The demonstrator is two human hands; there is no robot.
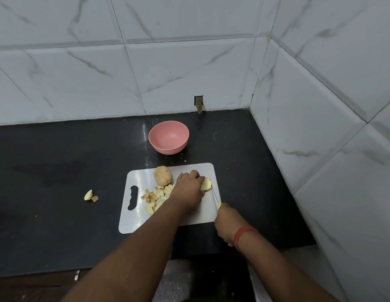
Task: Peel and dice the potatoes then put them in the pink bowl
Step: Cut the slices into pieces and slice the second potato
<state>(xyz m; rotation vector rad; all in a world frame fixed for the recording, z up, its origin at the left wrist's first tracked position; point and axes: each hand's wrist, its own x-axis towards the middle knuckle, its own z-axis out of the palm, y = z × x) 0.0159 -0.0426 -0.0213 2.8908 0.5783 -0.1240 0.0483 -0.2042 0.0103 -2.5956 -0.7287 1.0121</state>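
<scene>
The black countertop [59, 160] carries a pink bowl [168, 137], a white cutting board [198, 216] and two stray potato pieces [91, 195].

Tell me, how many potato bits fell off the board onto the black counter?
2. A pale wedge lies on the counter left of the cutting board, and a small brownish bit touches its right side. The arms may hide others.

Black counter [59, 162], marble-look wall tiles [80, 73].
</scene>
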